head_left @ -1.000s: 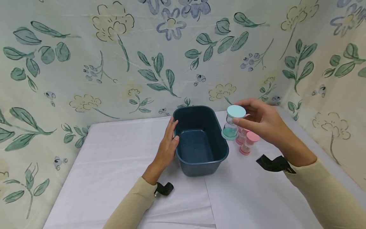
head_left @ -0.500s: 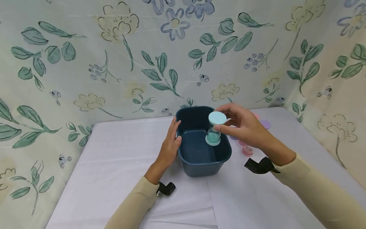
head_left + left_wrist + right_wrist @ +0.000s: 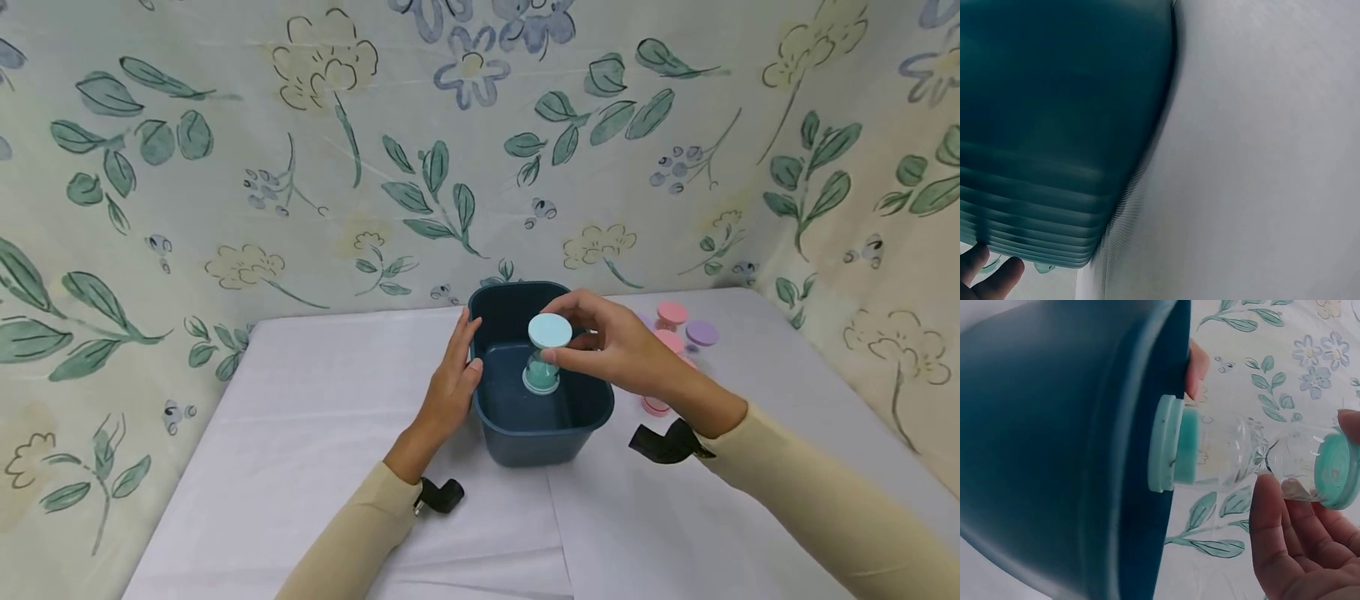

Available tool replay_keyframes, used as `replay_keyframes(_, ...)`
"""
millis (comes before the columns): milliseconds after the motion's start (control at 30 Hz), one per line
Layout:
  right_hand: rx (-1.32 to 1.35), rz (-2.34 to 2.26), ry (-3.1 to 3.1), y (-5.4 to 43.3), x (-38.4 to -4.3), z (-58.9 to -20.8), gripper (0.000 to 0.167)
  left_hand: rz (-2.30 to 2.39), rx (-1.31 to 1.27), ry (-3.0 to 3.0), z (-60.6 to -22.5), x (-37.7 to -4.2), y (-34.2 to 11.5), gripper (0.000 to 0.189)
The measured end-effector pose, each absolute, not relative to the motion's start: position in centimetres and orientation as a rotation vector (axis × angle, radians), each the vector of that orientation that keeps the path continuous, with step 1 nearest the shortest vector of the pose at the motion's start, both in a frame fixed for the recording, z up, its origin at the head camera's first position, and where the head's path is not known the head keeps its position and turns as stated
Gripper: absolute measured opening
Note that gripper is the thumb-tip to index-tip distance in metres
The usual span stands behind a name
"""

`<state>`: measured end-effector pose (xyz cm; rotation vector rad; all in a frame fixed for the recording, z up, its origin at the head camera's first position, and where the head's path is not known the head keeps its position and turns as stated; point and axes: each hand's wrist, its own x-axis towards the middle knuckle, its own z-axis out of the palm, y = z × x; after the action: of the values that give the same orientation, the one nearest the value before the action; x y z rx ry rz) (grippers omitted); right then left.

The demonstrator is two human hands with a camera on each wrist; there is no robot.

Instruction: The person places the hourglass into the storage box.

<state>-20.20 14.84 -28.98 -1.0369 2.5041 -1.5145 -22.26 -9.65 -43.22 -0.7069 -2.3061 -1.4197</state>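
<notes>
A sand timer with mint-green caps and mint sand hangs over the opening of a dark blue plastic bin. My right hand pinches it between thumb and fingers, around its narrow waist and upper half. Seen from the right wrist, the timer's lower cap is level with the bin's rim, and the glass is clear above the sand. My left hand rests with fairly straight fingers along the bin's left side. From the left wrist, two fingertips show by the bin's ribbed wall.
Right of the bin, several more sand timers stand on the white cloth, among them a pink-capped one and a purple-capped one. My right arm partly hides them. A floral curtain rises behind the table.
My right hand has carried the mint sand timer leftward from beside the pink timers to over the bin, then slightly lower. The left hand has stayed against the bin.
</notes>
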Motion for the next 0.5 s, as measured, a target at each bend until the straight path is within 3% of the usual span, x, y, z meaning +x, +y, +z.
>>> replay_keyframes(500,-1.061,-1.455,2.363,13.1,-21.4,-31.5,0.043,-1.359,-0.607,-2.372,-42.9,-22.0,-9.2,0.055)
